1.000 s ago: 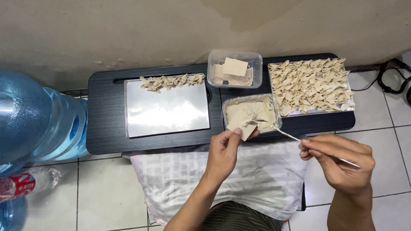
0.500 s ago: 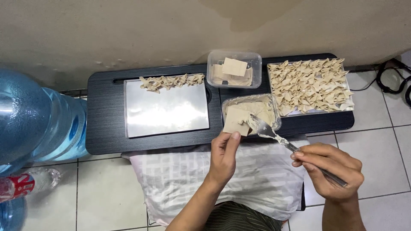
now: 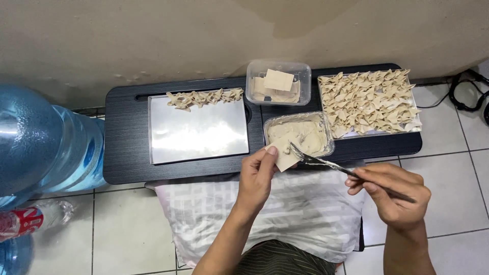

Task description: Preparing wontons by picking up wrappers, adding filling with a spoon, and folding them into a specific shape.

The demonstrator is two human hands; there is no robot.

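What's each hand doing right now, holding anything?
Left hand: closed on a square dough wrapper, pinched at its edge.
Right hand: closed on a fork, tines at the wrapper.

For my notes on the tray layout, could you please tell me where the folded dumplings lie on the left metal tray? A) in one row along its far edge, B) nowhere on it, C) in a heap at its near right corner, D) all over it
A: the folded dumplings form a single row along the far edge of the left metal tray, and the rest of its surface shows bare metal.
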